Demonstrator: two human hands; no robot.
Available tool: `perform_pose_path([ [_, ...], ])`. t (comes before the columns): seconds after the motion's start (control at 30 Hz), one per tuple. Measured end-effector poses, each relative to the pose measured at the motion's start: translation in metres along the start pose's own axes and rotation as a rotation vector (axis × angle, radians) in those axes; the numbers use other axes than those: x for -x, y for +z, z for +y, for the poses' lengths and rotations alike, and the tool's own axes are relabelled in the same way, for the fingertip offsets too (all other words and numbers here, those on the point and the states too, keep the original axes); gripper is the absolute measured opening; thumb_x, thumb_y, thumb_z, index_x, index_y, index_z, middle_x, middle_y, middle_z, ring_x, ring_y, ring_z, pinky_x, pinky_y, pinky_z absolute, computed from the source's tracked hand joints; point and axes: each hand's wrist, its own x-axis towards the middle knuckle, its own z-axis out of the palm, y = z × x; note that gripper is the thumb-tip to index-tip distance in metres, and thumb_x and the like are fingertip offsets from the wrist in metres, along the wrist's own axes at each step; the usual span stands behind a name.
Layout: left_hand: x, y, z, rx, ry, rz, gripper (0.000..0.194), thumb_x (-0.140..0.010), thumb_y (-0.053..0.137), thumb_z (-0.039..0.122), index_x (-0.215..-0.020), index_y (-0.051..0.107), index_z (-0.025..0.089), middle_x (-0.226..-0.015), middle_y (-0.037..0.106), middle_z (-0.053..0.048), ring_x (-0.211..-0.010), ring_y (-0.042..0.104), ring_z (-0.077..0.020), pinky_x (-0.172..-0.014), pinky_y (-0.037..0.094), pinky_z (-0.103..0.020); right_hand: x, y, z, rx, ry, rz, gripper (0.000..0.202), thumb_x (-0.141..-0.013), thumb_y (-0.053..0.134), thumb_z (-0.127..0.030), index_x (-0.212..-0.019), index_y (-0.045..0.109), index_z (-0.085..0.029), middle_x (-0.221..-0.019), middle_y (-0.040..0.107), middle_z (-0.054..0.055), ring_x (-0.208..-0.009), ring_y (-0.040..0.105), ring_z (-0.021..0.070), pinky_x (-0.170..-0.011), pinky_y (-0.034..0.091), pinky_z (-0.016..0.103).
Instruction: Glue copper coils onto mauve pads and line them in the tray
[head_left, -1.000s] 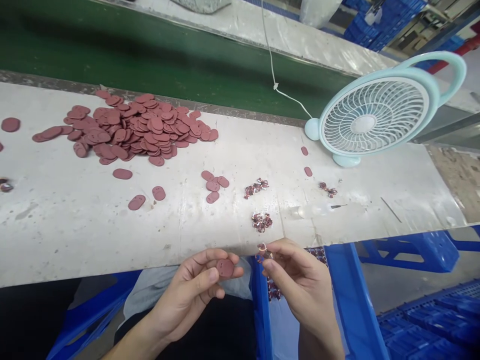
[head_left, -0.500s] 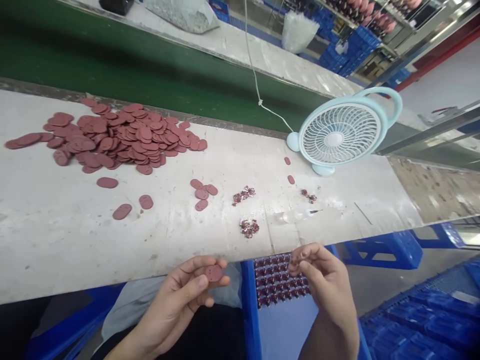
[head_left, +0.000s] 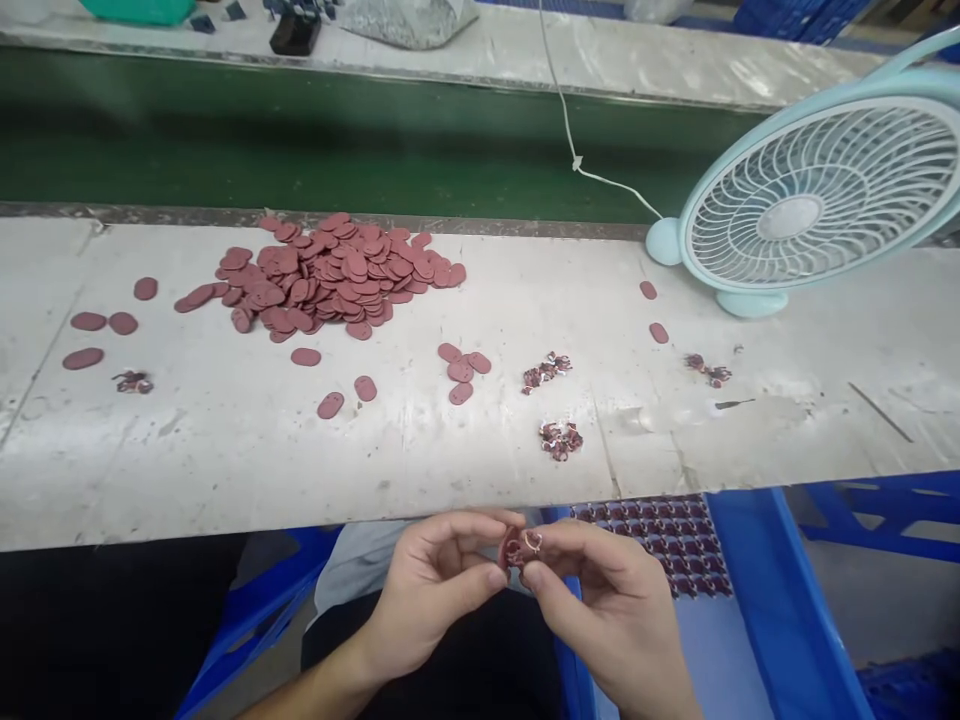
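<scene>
My left hand (head_left: 442, 580) pinches a reddish-brown oval disc (head_left: 511, 548), tilted nearly edge-on, between thumb and fingers. Against it, my right hand (head_left: 600, 600) holds a small dark red part with a pale edge (head_left: 531, 543) at its fingertips. Both hands meet just in front of the table's front edge. On the white table (head_left: 225, 470) lie a large pile of oval discs (head_left: 352, 265), a small group of discs (head_left: 460, 371) and two clusters of small dark red parts (head_left: 547, 372) (head_left: 560, 440).
A light blue fan (head_left: 787, 215) stands at the back right, its cord running backwards. Below the table's edge, a blue crate (head_left: 795, 590) holds rows of dark red pieces (head_left: 675, 540). More discs and a small cluster (head_left: 133, 382) lie at the left.
My hands have come together, bringing the disc and the small part into contact. The disc has turned from face-on to nearly edge-on. The view has shifted left and levelled.
</scene>
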Motion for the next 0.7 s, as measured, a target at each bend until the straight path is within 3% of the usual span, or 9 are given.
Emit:
perform_pose_path([
  [0.33, -0.001, 0.001, 0.004, -0.091, -0.05, 0.086, 0.007, -0.078, 0.079, 0.012, -0.078, 0.078, 0.019, -0.112, 0.078, -0.007, -0.098, 0.074, -0.0241, -0.09, 0.059, -0.035, -0.004, -0.001, -0.003, 0.029, 0.006, -0.03, 0.02, -0.085, 0.07, -0.014, -0.1, 0.075, -0.027, -0.094, 0.078, 0.003, -0.073, 0.073, 0.0172, -0.066, 0.062, 0.027],
  [0.7, -0.003, 0.006, 0.011, -0.211, -0.019, 0.136, 0.007, -0.077, 0.08, 0.016, -0.079, 0.083, 0.022, -0.109, 0.079, -0.008, -0.105, 0.073, -0.0288, -0.094, 0.059, -0.039, 0.0, -0.002, -0.004, 0.018, -0.02, -0.011, 0.023, -0.087, 0.07, -0.015, -0.103, 0.073, -0.03, -0.1, 0.077, 0.003, -0.084, 0.074, 0.0183, -0.071, 0.065, 0.028],
])
